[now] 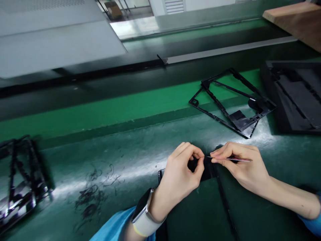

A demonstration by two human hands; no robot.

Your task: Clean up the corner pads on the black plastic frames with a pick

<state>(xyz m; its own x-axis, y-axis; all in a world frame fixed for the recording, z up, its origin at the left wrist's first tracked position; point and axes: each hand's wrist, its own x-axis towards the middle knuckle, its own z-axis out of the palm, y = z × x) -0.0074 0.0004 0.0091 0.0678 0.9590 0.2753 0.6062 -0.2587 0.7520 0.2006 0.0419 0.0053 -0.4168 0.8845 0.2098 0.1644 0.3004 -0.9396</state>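
A thin pointed metal tool [238,159] lies in the fingers of my right hand [242,164], its tip pointing left. The thumb and forefinger of my left hand [185,167] are pinched together close to that tip; whatever is between them is too small to make out. Under both hands lies a black rectangular frame [225,201] on the green mat, its upper part partly hidden by my fingers.
Two overlapping black frames [220,106] lie beyond my hands, beside a black tray [283,117] at right. Thin black scraps [91,197] are scattered at left, near more stacked frames [22,177]. A wooden block [296,21] stands at upper right.
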